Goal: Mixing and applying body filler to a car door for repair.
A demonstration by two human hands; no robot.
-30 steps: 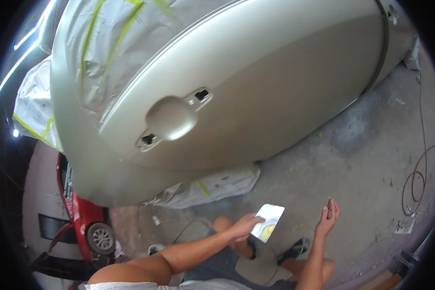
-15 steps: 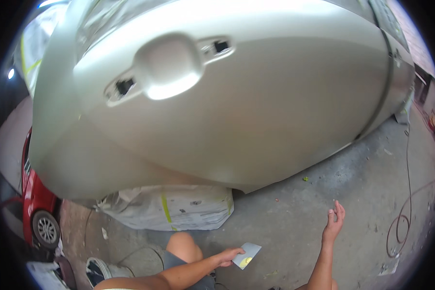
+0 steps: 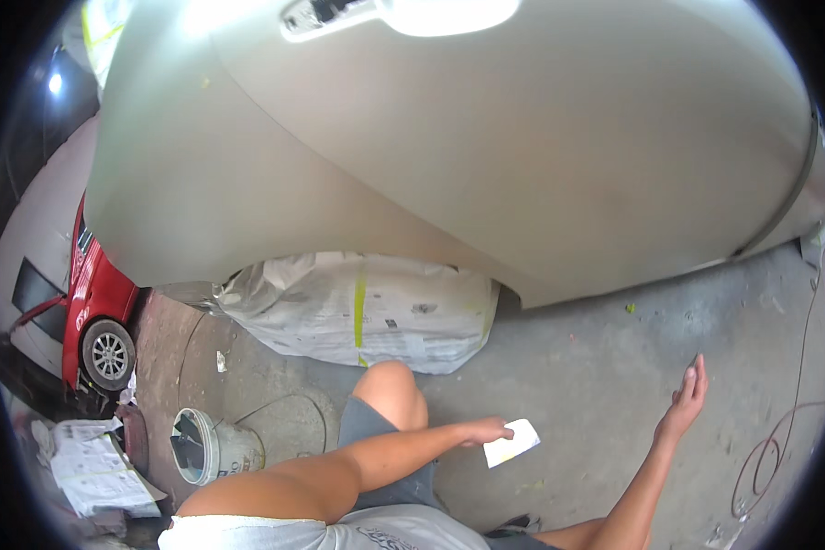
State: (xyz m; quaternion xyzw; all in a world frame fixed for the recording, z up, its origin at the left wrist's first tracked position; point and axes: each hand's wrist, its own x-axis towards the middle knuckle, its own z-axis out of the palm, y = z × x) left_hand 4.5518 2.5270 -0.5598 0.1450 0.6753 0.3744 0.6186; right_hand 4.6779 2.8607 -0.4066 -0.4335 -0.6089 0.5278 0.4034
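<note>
My left hand (image 3: pixel 488 432) is closed on the edge of a thin flat rectangular plate (image 3: pixel 513 444), pale and bright with glare, with a faint yellow patch near its lower edge. Over the floor to the right, my right hand (image 3: pixel 686 400) is raised with its fingers stretched out, and I see nothing in it. Both hands are apart from the large silvery-beige car body panel (image 3: pixel 522 147) curving across the top. Below the wheel arch, a wheel wrapped in printed paper (image 3: pixel 412 316) carries a yellow-green tape strip (image 3: pixel 359 302).
A white bucket (image 3: pixel 220 449) stands left of my bent knee (image 3: pixel 390 390). Farther left are a red car (image 3: pixel 96 284) and printed paper sheets (image 3: pixel 101 467). A thin hose (image 3: pixel 770 449) coils on the concrete floor at right. Part of a door handle recess (image 3: pixel 449 13) shows at the top edge.
The view has tipped downward, so the panel sits higher and more of my body shows. The plate has tilted into glare. My right hand's fingers have straightened.
</note>
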